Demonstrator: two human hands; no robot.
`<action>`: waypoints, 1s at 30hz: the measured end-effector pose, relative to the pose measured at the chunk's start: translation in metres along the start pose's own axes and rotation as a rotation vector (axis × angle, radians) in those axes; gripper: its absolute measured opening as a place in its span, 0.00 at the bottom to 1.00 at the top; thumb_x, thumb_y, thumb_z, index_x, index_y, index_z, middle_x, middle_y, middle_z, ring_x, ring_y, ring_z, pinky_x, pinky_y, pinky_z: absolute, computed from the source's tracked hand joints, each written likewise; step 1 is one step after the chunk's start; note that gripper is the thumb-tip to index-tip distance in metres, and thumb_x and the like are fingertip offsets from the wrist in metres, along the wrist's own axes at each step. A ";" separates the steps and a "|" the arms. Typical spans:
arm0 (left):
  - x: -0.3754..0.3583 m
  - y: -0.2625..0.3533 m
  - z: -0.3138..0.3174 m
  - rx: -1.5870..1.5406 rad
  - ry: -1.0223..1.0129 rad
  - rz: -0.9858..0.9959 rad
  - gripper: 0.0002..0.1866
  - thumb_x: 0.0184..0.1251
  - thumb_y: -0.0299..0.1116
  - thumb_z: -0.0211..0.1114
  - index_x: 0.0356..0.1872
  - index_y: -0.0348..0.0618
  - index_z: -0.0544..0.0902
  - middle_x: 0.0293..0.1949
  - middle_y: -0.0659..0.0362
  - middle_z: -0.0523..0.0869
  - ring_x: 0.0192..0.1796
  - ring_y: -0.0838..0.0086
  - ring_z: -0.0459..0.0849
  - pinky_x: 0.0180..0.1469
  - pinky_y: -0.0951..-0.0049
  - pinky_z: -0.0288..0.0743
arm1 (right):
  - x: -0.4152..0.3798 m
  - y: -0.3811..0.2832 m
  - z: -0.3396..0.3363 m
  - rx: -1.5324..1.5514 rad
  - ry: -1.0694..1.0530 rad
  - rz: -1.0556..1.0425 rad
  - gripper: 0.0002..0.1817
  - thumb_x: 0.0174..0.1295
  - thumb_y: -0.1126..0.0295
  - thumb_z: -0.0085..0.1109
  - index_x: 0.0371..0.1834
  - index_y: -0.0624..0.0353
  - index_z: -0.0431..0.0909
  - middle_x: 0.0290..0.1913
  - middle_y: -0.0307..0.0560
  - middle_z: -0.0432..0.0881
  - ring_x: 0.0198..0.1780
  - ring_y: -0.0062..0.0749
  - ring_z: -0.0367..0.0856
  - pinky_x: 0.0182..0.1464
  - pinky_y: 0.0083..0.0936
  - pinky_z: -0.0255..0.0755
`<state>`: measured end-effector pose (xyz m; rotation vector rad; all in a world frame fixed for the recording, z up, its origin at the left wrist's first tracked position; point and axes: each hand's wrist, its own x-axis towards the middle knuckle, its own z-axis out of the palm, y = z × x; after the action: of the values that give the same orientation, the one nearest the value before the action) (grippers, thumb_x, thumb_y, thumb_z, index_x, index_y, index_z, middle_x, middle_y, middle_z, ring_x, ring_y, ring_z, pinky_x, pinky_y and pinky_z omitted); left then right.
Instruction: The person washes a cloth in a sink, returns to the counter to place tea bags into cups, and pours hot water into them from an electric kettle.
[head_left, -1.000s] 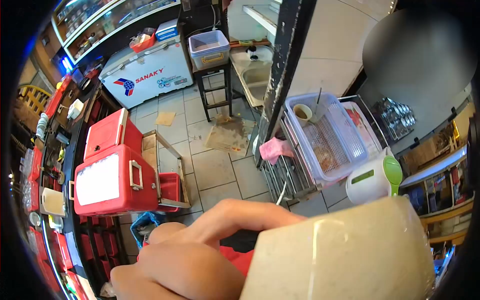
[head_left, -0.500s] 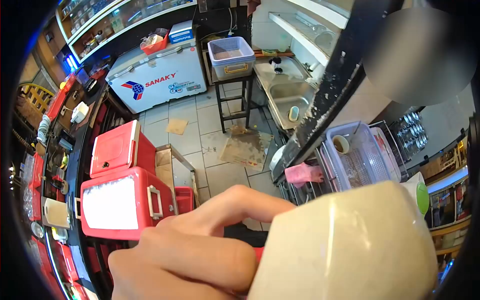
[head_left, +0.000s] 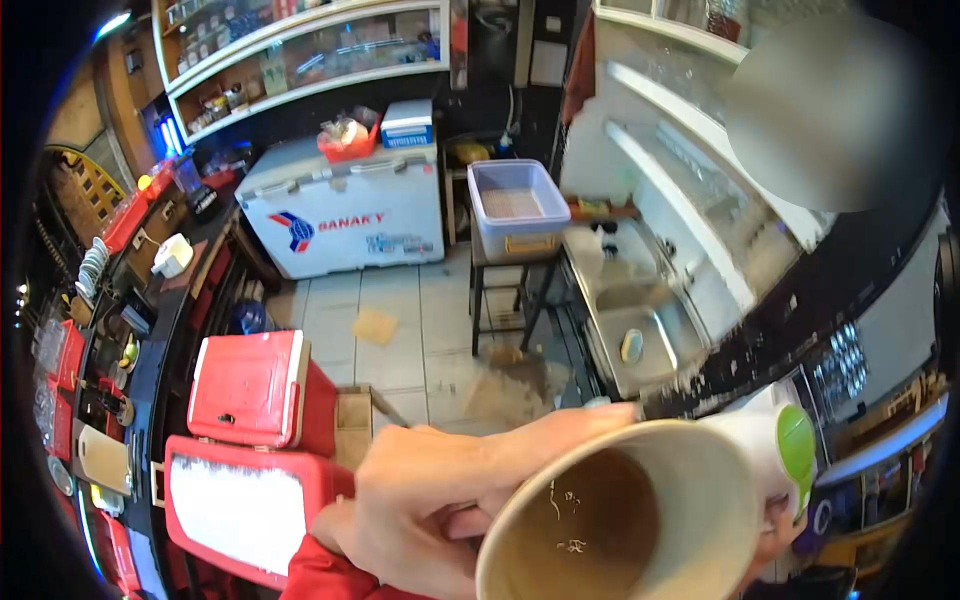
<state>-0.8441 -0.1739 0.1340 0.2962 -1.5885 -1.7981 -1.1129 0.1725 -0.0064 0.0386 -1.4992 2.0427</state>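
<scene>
A large cream cup (head_left: 715,500) fills the lower middle, tilted so that its mouth faces me. Brownish liquid with a few light reflections shows inside. My left hand (head_left: 430,500), coming out of a red sleeve, is closed on the cup's left side; a handle, if any, is hidden behind the fingers. Behind the cup on the right is a white container with a green round end (head_left: 797,455). Fingers of my right hand (head_left: 780,530) are wrapped around its lower part, mostly hidden by the cup.
Red cooler boxes (head_left: 245,390) stand at left, beside a cluttered counter (head_left: 150,400). A chest freezer (head_left: 350,225) is at the back. A plastic tub (head_left: 515,225) sits on a stool, next to a steel sink (head_left: 645,345). A dark beam (head_left: 790,300) crosses at right.
The cup has tipped from showing its outside to showing its mouth and liquid. My left hand moved right with it. The view shifted, and the white and green container came lower and closer.
</scene>
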 end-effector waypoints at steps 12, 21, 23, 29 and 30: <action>0.261 -0.170 -0.118 0.303 -0.118 0.117 0.38 0.34 0.27 0.87 0.55 0.37 0.82 0.49 0.54 0.86 0.48 0.68 0.83 0.58 0.67 0.76 | -0.048 0.198 0.199 -0.164 -0.729 0.158 0.28 0.40 0.75 0.53 0.51 0.66 0.71 0.42 0.54 0.74 0.41 0.31 0.70 0.34 0.25 0.68; 0.545 -0.384 -0.198 0.274 0.144 0.015 0.37 0.40 0.18 0.76 0.60 0.37 0.76 0.52 0.54 0.84 0.51 0.68 0.83 0.59 0.71 0.75 | -0.043 0.297 0.350 -0.075 -0.653 0.236 0.15 0.42 0.76 0.57 0.36 0.67 0.75 0.30 0.42 0.75 0.28 0.24 0.66 0.33 0.18 0.63; 0.587 -0.429 -0.210 0.284 0.213 -0.042 0.37 0.39 0.21 0.78 0.58 0.35 0.76 0.51 0.52 0.84 0.51 0.66 0.83 0.59 0.69 0.76 | -0.040 0.301 0.366 -0.103 -0.525 0.207 0.16 0.42 0.76 0.57 0.37 0.67 0.75 0.30 0.42 0.75 0.28 0.23 0.66 0.32 0.18 0.64; 0.651 -0.483 -0.218 0.785 0.223 -0.194 0.46 0.31 0.35 0.85 0.57 0.32 0.71 0.46 0.42 0.84 0.47 0.51 0.85 0.52 0.62 0.81 | -0.035 0.271 0.417 0.023 -0.488 0.271 0.18 0.42 0.77 0.54 0.41 0.67 0.73 0.34 0.46 0.76 0.27 0.26 0.68 0.32 0.19 0.65; 0.660 -0.485 -0.218 0.879 0.182 -0.272 0.47 0.31 0.37 0.85 0.57 0.31 0.69 0.45 0.40 0.84 0.46 0.49 0.85 0.50 0.59 0.82 | -0.036 0.266 0.429 0.081 -0.440 0.316 0.18 0.42 0.77 0.53 0.41 0.67 0.72 0.34 0.47 0.76 0.27 0.26 0.68 0.32 0.19 0.66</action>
<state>-1.3620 -0.7640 -0.1856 1.0834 -2.1919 -1.0911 -1.3448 -0.2684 -0.0924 0.3202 -1.7716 2.4642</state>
